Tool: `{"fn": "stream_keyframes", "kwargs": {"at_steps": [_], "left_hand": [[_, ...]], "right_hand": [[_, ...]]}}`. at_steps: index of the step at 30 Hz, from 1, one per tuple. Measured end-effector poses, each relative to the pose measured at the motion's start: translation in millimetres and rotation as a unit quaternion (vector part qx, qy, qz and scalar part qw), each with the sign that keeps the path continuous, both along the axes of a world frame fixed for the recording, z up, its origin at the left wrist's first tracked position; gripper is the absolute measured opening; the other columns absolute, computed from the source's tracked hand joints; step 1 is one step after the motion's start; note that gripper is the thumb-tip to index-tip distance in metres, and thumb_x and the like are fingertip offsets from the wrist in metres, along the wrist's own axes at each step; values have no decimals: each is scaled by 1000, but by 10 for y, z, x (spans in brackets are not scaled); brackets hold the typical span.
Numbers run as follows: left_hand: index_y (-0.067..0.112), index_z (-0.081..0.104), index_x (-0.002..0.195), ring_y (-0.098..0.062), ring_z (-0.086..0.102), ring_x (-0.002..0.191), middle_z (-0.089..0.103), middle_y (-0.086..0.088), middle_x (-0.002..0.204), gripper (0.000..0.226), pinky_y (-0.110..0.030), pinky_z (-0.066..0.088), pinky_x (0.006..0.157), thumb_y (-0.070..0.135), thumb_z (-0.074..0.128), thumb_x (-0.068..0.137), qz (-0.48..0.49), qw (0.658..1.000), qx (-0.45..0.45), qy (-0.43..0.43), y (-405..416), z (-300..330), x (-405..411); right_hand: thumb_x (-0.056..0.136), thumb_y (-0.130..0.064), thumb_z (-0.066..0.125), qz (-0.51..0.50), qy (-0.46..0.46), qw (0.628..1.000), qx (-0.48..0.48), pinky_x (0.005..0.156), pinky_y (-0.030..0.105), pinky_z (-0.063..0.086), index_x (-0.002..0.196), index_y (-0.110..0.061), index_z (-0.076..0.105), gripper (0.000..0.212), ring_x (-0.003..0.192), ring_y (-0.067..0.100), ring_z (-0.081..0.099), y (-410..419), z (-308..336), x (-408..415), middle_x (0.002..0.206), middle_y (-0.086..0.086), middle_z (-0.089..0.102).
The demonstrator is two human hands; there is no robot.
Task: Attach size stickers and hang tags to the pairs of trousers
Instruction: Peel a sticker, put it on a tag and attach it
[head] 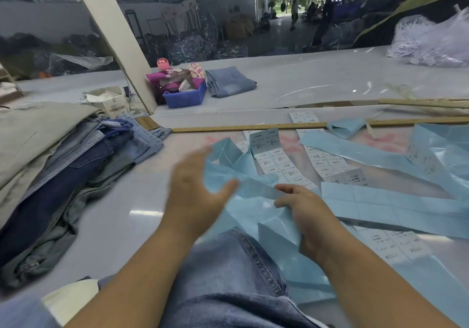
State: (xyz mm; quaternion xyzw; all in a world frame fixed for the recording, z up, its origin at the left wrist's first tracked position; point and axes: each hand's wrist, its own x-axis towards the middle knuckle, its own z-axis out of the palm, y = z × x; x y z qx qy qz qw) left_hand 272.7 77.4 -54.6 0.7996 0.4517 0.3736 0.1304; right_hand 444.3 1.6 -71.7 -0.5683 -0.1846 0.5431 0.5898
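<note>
Two hands work over a tangle of pale blue backing strips (253, 201) at the centre of the table (121, 226). The left hand (198, 195) is spread, fingers blurred and nearly straight, touching the strips without clearly gripping any; the right hand (304, 216) curls its fingers onto a strip and seems to pinch it, though the thumb is out of sight, so how firm that hold is I cannot tell. A pair of blue jeans (233, 277) lies at six o'clock under both forearms, the likely pair being labelled, and a stack of folded trousers (76, 170) sits at nine o'clock. Sheets of printed size stickers (276, 165) lie at one o'clock, touching the blue strips. The risk from here is picking a spent strip instead of a live sticker, or taking the wrong size, since used and unused sheets overlap; a tug could also tear a label or drag the pile off the edge. The print is too small to read, no hang tags are clearly visible, and the jeans' waistband is cut off by the frame.
</note>
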Motion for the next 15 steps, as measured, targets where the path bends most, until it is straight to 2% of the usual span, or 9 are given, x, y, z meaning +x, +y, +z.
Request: {"fn": "stream_keyframes", "kwargs": {"at_steps": [2, 3, 5, 6, 8, 10, 11, 13, 15], "left_hand": [[45, 40, 139, 9, 40, 120, 44, 23, 133, 92, -2, 26, 98, 68, 71, 55, -162, 973, -151, 65, -163, 1, 132], [45, 41, 139, 13, 43, 117, 47, 24, 134, 94, 1, 27, 95, 67, 74, 54, -191, 958, -194, 90, -177, -44, 153], [39, 49, 135, 9, 53, 110, 57, 19, 127, 84, -6, 38, 94, 52, 85, 61, -186, 952, -216, 111, -113, -132, 121], [35, 54, 131, 5, 56, 106, 61, 16, 122, 73, -12, 42, 93, 46, 86, 66, -172, 954, -209, 125, -75, -156, 96], [29, 59, 126, -3, 59, 103, 64, 13, 116, 59, -17, 43, 89, 41, 81, 73, -141, 958, -187, 163, -12, -196, 42], [29, 56, 129, -11, 58, 110, 62, 10, 120, 54, -22, 42, 91, 35, 76, 79, -79, 968, -161, 177, 54, -230, -3], [29, 54, 132, -15, 56, 114, 60, 8, 124, 54, -24, 41, 94, 30, 73, 81, -40, 973, -150, 172, 96, -238, -31], [28, 46, 140, -24, 50, 122, 55, -1, 134, 59, -32, 39, 103, 21, 66, 85, 38, 973, -139, 179, 170, -237, -94], [26, 35, 148, -31, 40, 129, 44, -7, 143, 70, -42, 33, 110, 13, 59, 85, 100, 963, -135, 210, 199, -218, -127]], "right_hand": [[91, 3, 52, 16, 45, 998, 34, 49, 32, 53, 104, -11, 60, 21, 62, 27, 67, 10, 2, -87, 89, 19, 69], [93, -1, 54, 24, 57, 997, 43, 56, 37, 57, 107, -10, 60, 18, 71, 30, 69, 15, -3, -122, 96, 22, 69], [96, -10, 55, 30, 98, 994, 48, 77, 49, 57, 115, -3, 59, 21, 91, 39, 68, 21, -7, -144, 110, 29, 66], [97, -13, 55, 31, 120, 991, 51, 80, 49, 56, 115, 1, 59, 23, 92, 39, 67, 22, -4, -131, 110, 29, 66], [98, -20, 53, 42, 116, 991, 48, 71, 40, 57, 102, -3, 61, 19, 79, 30, 67, 10, 13, -110, 96, 20, 69], [95, -24, 57, 68, -82, 994, 0, 69, 33, 54, 99, -12, 60, 13, 77, 20, 62, -6, 21, -50, 96, 7, 64], [93, -26, 58, 92, -221, 970, -39, 71, 32, 51, 104, -16, 58, 15, 82, 18, 59, -23, 18, 0, 99, 2, 61], [88, -32, 56, 143, -439, 879, -121, 75, 32, 45, 118, -21, 54, 32, 98, 20, 57, -72, 1, 88, 111, -2, 58], [85, -38, 54, 178, -517, 819, -176, 82, 33, 42, 130, -20, 50, 49, 114, 26, 52, -112, -1, 122, 128, 4, 54]]}}
